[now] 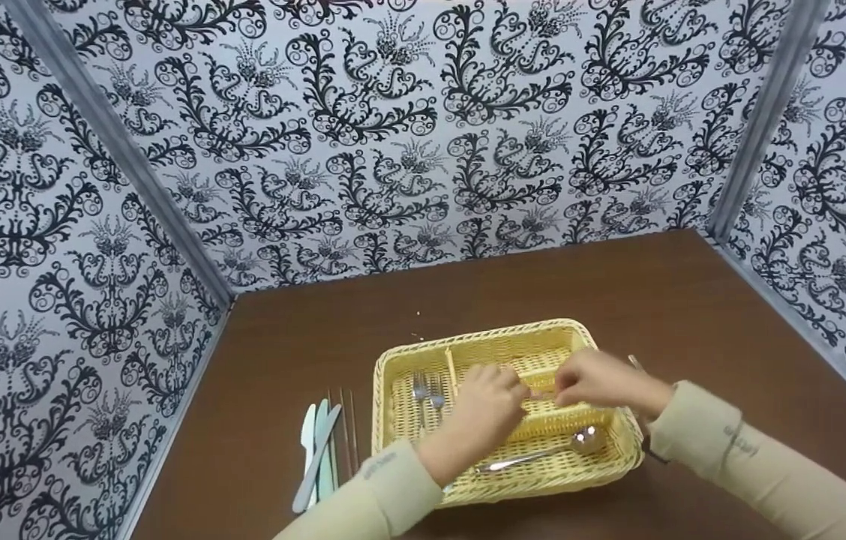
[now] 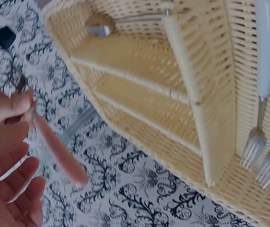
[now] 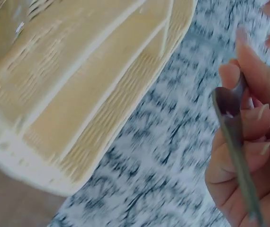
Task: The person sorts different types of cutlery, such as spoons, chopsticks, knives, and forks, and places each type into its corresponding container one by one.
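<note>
Both hands meet over a pale yellow wicker basket [image 1: 505,495]. My right hand [image 1: 603,381] pinches a dark metal spoon [image 3: 229,101], whose greyish stem crosses the palm. A utensil's pink handle [image 2: 59,151] sticks out from between the two hands; its head is hidden by fingers. My left hand [image 1: 479,409] has loosely bent, parted fingers, and one fingertip lies close to that handle's neck; whether it touches is unclear. In the basket, forks [image 2: 253,146] occupy the left compartment, and a round metal spoon [image 1: 586,439] lies in the front one.
Left of the basket, several table knives [image 1: 318,450] with pale and green handles lie bunched. Thin chopsticks [image 1: 350,427] lie between them and the basket. Wicker dividers [image 2: 187,94] split the basket. Patterned walls [image 1: 423,112] enclose the brown table [image 1: 303,322].
</note>
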The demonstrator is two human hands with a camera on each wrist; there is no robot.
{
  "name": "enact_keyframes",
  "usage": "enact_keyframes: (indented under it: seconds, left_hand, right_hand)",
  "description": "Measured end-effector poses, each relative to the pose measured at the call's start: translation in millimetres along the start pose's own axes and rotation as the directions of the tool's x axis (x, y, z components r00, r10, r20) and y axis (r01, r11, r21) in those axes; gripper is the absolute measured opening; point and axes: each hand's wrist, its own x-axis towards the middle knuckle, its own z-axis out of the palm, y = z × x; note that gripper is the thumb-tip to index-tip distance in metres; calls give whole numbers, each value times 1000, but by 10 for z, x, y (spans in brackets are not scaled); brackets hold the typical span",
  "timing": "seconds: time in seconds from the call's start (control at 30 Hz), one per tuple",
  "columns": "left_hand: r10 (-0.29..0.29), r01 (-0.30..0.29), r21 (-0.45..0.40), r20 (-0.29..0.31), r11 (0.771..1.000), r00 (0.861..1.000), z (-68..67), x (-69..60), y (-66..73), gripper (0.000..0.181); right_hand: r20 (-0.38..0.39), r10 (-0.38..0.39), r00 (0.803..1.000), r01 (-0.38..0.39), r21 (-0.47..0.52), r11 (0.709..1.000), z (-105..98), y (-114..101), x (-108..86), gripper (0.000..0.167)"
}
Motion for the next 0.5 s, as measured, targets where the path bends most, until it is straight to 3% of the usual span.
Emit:
enact_keyframes:
  seconds: [0.07,0.17,0.3,0.4,0.5]
  left_hand:
    - [25,-29,69,51,997,998,-2,-13,63,13]
    - [43,-53,111,91,992,995,3,-41,121,16]
    - [47,-59,135,88,989,995,33,-53,151,16]
    - [26,-39,126,110,991,994,51,-45,132,14]
    - [-57,55,18,214,998,975,52,-29,27,12]
  right_hand:
    - [32,-73,997,75,-58,995,57,-91,16,8]
    - [58,-120,991,127,-116,985,111,-190,33,9]
    - [46,-123,991,129,-187,974,150,-256,50,8]
    - [-13,-132,991,125,-232,964,163,-281,58,5]
    - [-140,-153,978,114,-252,961,126,-289,58,5]
